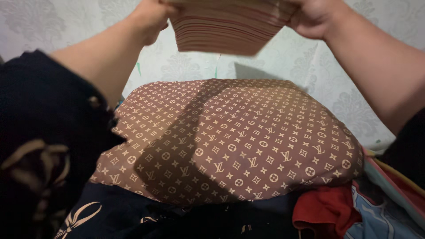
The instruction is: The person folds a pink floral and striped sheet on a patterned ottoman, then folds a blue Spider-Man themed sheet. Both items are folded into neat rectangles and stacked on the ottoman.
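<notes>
Above a patterned pillow [230, 141], hands hold a striped cloth [230, 26] lengthwise left-right.

No package, label, sign or screen was seen anywhere in this view, neither between the fingers nor below or beside them.
</notes>
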